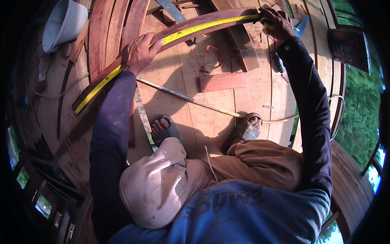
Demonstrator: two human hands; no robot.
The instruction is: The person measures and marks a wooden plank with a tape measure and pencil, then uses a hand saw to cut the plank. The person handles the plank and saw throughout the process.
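Observation:
A long reddish-brown wooden plank (239,12) runs across the far side of my work area, from the lower left up to the right. Along it lies the yellow blade of a tape measure (199,28). My left hand (140,53) grips the plank partway along, with the blade passing under the thumb and palm. At the plank's right end, my right hand (278,24) is closed around the dark end of the tape measure. How its fingers sit there is partly in shadow.
A short reddish wood block (223,82) lies on the plank floor, beside ridged boards (245,51). A thin rod (183,96) crosses the floor before my sandalled feet. A white bucket (77,20) is far left, stacked planks (99,36) beside it, and a dark container (348,49) stands right.

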